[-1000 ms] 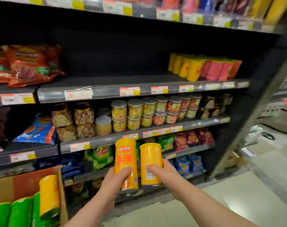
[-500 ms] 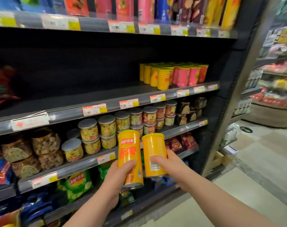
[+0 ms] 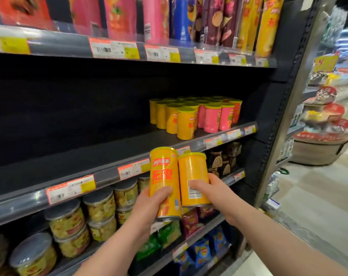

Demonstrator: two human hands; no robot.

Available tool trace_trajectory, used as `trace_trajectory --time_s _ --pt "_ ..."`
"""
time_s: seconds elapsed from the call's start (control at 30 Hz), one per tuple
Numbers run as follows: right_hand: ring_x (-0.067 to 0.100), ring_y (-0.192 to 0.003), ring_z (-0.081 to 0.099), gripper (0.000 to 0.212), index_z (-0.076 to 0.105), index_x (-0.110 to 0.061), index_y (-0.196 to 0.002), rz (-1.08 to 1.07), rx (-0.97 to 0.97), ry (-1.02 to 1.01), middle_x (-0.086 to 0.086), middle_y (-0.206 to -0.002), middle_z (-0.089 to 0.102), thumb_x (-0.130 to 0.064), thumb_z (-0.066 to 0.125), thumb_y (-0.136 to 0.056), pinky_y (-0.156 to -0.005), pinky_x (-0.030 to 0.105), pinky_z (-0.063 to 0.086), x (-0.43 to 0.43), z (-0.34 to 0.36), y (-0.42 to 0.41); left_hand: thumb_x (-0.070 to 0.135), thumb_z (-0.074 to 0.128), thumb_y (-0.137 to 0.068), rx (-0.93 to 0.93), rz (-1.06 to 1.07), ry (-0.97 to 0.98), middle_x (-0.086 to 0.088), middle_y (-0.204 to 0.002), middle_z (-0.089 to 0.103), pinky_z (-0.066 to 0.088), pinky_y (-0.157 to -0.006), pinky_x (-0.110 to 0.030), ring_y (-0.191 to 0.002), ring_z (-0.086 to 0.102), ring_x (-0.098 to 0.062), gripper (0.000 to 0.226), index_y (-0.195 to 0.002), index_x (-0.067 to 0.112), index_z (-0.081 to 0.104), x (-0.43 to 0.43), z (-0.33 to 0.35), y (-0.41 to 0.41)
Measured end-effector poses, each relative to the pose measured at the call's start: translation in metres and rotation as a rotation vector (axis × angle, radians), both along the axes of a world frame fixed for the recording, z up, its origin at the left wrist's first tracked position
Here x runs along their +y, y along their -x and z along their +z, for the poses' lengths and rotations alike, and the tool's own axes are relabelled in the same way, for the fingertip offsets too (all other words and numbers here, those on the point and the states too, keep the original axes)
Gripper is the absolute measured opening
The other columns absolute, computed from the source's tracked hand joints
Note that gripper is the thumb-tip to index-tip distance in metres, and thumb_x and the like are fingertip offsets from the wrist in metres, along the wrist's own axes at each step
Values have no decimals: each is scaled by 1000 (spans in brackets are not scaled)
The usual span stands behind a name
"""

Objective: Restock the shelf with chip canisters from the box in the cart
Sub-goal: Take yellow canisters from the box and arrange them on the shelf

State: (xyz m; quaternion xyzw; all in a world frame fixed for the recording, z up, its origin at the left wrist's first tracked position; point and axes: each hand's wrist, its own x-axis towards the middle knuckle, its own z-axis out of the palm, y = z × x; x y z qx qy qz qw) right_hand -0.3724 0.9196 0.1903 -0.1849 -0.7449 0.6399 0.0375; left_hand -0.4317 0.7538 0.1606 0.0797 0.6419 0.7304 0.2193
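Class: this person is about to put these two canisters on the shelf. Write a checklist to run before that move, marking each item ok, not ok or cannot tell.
1. Left hand grips the left canister: ok.
2. Right hand grips the right canister: ok.
3. Shelf has bare space left of the yellow row: ok.
4. Held canisters match the yellow row's colour: ok.
5. Right canister's logo faces the person: not ok, barcode side shows.
6. Canisters' far sides undented: cannot tell.
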Motion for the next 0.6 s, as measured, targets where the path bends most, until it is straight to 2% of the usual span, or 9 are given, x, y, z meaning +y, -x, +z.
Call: trace_trajectory --time_s 0.13,0.2,0.23,0.3,0.33,0.5,0.6 --pt "15 -99 63 50 43 -23 -128 -34 7 7 -2 -114 63 -38 65 -86 -78 28 50 15 1 25 29 66 -85 -15 -11 -25 -9 -98 73 54 -64 -32 -81 71 -25 26 -108 24 54 17 8 27" --pt "15 -100 63 51 43 -23 -128 -47 3 0 -2 -115 63 -39 66 -85 -81 29 50 23 0 34 31 66 -84 -7 -17 -29 -10 -100 72 52 -56 -28 -78 70 -24 31 -111 22 54 25 10 37" --pt "15 -100 63 51 43 -23 -128 -44 3 -11 -2 -116 63 -40 66 -85 -79 28 50 26 0 38 32 68 -82 -1 -17 -34 -11 -102 72 53 -59 -31 -80 70 -24 37 -114 21 54 29 12 41" --pt "15 -101 64 52 44 -24 -129 -39 14 -28 -3 -116 63 -41 66 -85 -80 28 51 37 2 46 34 71 -76 -2 -23 -43 -11 -104 71 56 -78 -42 -89 69 -29 52 -122 18 52 37 14 50" --pt "15 -101 64 53 44 -25 -129 -40 24 -38 -3 -115 64 -41 67 -84 -82 30 51 43 3 51 33 71 -77 0 -21 -47 -12 -104 71 55 -82 -43 -90 69 -29 53 -123 17 52 42 15 55" --pt "16 -101 64 58 45 -21 -132 -101 90 -88 -1 -116 63 -40 68 -82 -82 31 51 89 16 83 25 65 -84 20 63 -60 -10 -98 71 51 -56 -27 -73 69 -20 41 -122 15 52 60 25 79" --pt "15 -99 62 53 44 -19 -130 -162 152 -75 0 -118 61 -34 68 -85 -75 27 50 119 33 106 26 63 -86 62 125 -61 -9 -98 69 50 -54 -27 -72 68 -18 39 -122 16 51 71 36 90"
